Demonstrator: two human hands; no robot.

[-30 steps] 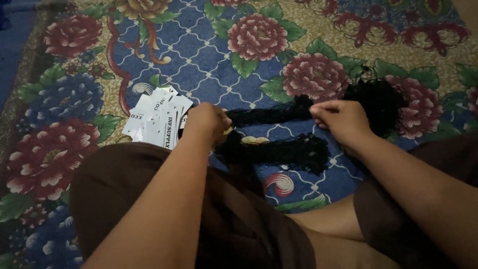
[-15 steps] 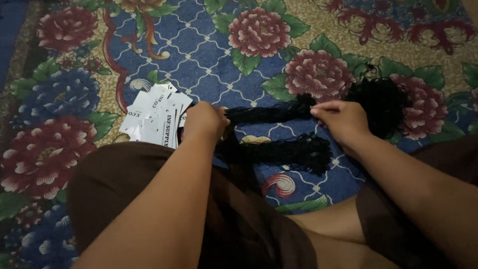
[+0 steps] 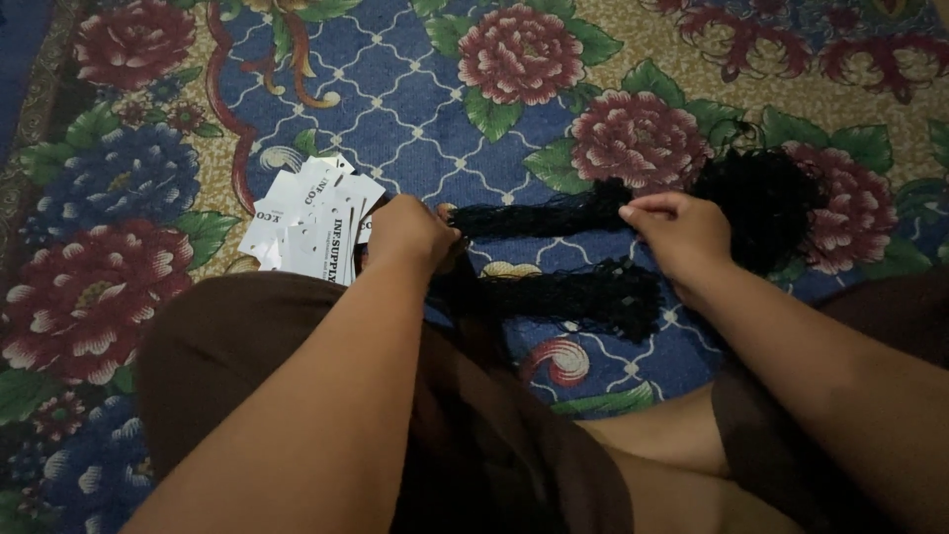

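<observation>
A long strand of black netted material [image 3: 539, 220] is stretched between my two hands above a flowered carpet. My left hand [image 3: 407, 232] pinches its left end. My right hand [image 3: 677, 235] pinches it further right, where it runs into a loose black pile [image 3: 761, 203]. A second folded bundle of the same black net [image 3: 568, 295] lies on the carpet just below the stretched strand. A fan of small white cards with printed text [image 3: 308, 220] lies to the left of my left hand.
I sit on a blue, cream and red floral carpet [image 3: 415, 109]. My knees in brown cloth [image 3: 247, 366] fill the lower part of the view, one on each side.
The hands hold the strand in nearly the same place; the view has shifted slightly and nothing was let go.
</observation>
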